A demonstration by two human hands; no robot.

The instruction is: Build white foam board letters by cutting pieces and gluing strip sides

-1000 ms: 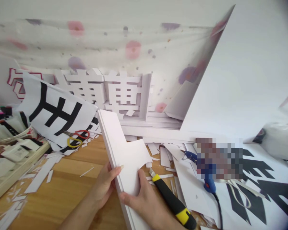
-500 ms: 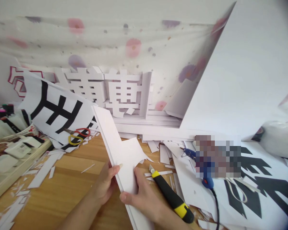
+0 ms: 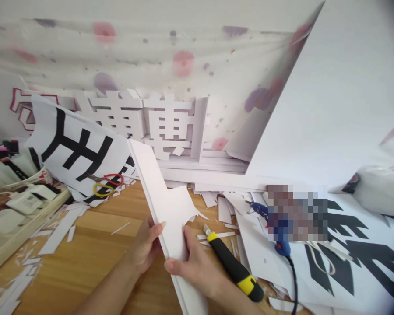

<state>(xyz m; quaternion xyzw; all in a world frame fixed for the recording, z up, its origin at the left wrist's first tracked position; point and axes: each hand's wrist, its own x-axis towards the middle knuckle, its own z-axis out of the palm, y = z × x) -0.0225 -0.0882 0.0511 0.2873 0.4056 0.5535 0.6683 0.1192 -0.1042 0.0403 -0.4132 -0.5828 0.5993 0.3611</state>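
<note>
Between my hands a white foam board piece [image 3: 170, 205] stands tilted above the wooden table, its upper end leaning left and a jagged corner sticking out on the right. My left hand [image 3: 149, 245] grips its left edge, thumb on the face and fingers behind. Lower down, my right hand [image 3: 193, 260] is wrapped round the board, its thumb across the near edge. Just right of that hand lies a black and yellow utility knife [image 3: 233, 264] with its blade out. The fingers behind the board are partly hidden.
Scissors [image 3: 108, 183] lie among paper scraps at left, beside a printed sheet [image 3: 82, 144]. A power strip [image 3: 29, 205] lines the left edge. A blue glue gun [image 3: 282, 247] and cut sheets are at right. White cut-out characters [image 3: 170, 122] lean at the back, by a large white board [image 3: 335, 96].
The board's upper end has shifted slightly up and to the right. Both hands keep the same grip, and the view has moved a little.
</note>
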